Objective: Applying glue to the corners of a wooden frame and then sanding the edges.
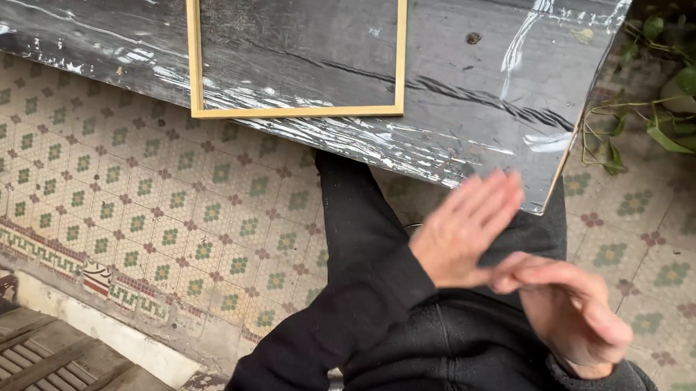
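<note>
Bare and empty, the left hand (470,232) is open with fingers spread, its heel touching the loosely curled fingers of the right hand (571,315), both blurred, just below the table's (475,77) near edge; a thin wooden frame (293,111) lies on the plastic-wrapped dark tabletop above patterned floor tiles (132,203)
</note>
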